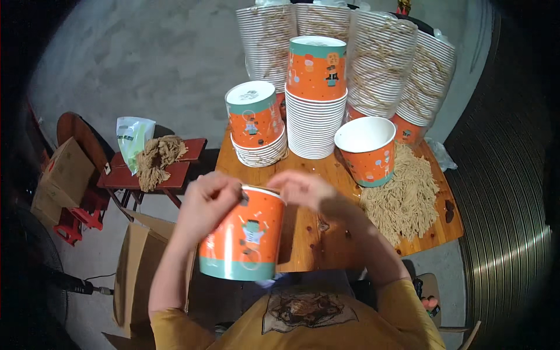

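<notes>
My left hand [210,201] is closed on the rim of an orange paper bucket [248,233] with a green band at its base, held upright off the near edge of the wooden table [303,245]. My right hand [303,189], blurred, is at the right side of the same rim; its fingertips are too smeared to show whether they grip anything. A second open bucket [367,154], white inside, stands tilted on the table at the right. Beside it lies a loose heap of tan strings [405,198].
Upside-down bucket stacks stand at the table's middle [317,119] and left [254,128]. Taller string-bound stacks [382,64] in clear plastic rise behind. Left of me are a cardboard box [137,262] and a red stool [178,175] bearing more tan strings [157,160].
</notes>
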